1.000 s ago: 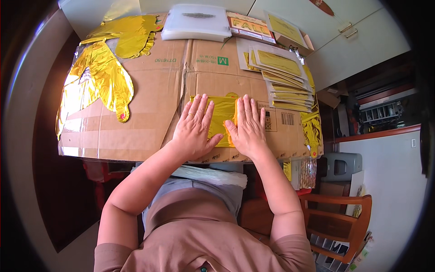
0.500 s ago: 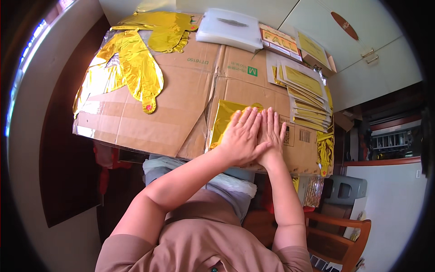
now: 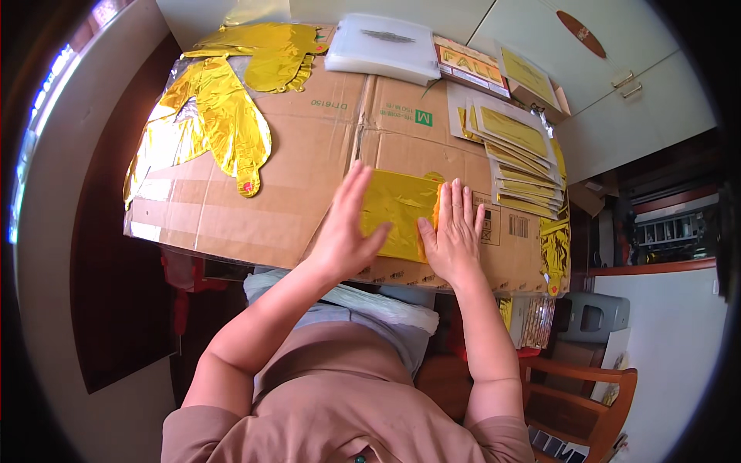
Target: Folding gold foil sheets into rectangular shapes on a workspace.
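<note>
A gold foil balloon (image 3: 395, 212), folded into a flat rectangle, lies on the cardboard at the middle of the table. My right hand (image 3: 457, 231) rests flat along its right edge, fingers stretched out and the thumb apart. At the balloon's left edge is my left hand (image 3: 346, 231), slightly blurred, its fingers extended and its thumb reaching over the foil. Neither hand grips anything. A small rounded gold tab (image 3: 436, 177) shows at the far edge of the folded foil. Part of the right edge is hidden under my right hand.
Unfolded gold foil balloons (image 3: 231, 127) lie at the left. A stack of clear plastic sleeves (image 3: 382, 46) and a printed box (image 3: 472, 65) stand at the back. Packed gold pieces (image 3: 525, 170) overlap at the right, beside crumpled foil (image 3: 554, 251). A wooden chair (image 3: 587, 378) is at lower right.
My left hand has moved left, off the right hand and across the folded foil to its left edge, uncovering the foil. My right hand stays at the right edge.
</note>
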A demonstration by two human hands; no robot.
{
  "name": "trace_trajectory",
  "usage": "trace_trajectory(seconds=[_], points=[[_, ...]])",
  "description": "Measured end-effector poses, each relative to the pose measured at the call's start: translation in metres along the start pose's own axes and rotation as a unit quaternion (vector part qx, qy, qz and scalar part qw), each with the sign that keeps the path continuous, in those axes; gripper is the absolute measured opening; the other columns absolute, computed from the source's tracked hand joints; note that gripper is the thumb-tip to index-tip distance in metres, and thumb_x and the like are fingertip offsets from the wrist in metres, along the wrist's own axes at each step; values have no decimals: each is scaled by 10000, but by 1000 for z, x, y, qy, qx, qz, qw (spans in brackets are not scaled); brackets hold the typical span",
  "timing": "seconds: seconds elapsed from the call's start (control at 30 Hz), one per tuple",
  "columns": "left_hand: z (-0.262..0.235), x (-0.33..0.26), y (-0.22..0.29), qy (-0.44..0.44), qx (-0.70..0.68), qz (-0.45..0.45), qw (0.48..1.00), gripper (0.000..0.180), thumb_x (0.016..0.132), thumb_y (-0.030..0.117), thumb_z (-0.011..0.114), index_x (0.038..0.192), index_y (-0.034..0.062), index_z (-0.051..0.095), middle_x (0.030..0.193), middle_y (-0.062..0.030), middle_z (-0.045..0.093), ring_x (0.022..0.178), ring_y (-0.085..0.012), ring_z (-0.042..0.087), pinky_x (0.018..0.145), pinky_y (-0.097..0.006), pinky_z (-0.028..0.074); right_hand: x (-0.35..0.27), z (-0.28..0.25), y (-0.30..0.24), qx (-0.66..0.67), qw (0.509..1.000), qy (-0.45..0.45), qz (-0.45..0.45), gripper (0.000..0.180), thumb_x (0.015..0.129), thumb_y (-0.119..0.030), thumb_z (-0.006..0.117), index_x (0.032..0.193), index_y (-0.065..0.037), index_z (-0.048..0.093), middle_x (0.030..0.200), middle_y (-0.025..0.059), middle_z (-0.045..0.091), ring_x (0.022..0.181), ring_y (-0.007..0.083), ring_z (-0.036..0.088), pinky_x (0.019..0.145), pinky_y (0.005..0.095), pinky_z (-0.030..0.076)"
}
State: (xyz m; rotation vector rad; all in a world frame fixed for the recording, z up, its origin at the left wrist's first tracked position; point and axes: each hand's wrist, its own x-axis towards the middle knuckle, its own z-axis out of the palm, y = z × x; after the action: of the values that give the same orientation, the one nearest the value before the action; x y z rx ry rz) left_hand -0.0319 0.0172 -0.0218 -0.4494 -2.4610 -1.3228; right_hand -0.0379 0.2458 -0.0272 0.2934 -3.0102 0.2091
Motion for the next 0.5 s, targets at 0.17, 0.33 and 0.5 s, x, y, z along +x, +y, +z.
trace_trajectory(seconds=[0.17, 0.33, 0.5], points=[[-33, -34, 15, -8, -120, -175, 977, 754, 843, 102, 757, 1505, 31, 403, 1404, -189, 517, 1208, -285, 565, 977, -401, 492, -1, 3, 2, 26, 1000, 16, -5, 781, 1025, -499, 464, 1582, 7, 252, 1655, 237, 211, 1544, 391, 168, 1236, 582, 58], [-39, -33, 18, -95, 36, -166, 981, 734, 832, 126, 766, 1485, 58, 438, 1266, -154, 610, 1145, -295, 587, 951, -411, 487, -3, 1, 3, 46, 998, 26, -28, 777, 1021, -508, 470, 1580, -5, 274, 1646, 244, 233, 1539, 394, 185, 1234, 574, 70], [-24, -19, 20, -64, 167, -10, 984, 713, 839, 201, 754, 1470, 48, 460, 1378, -171, 549, 1269, -360, 515, 1080, -491, 389, -3, 2, 1, 19, 999, 19, -36, 773, 1023, -524, 447, 1581, -16, 279, 1646, 244, 230, 1536, 401, 189, 1230, 581, 73]])
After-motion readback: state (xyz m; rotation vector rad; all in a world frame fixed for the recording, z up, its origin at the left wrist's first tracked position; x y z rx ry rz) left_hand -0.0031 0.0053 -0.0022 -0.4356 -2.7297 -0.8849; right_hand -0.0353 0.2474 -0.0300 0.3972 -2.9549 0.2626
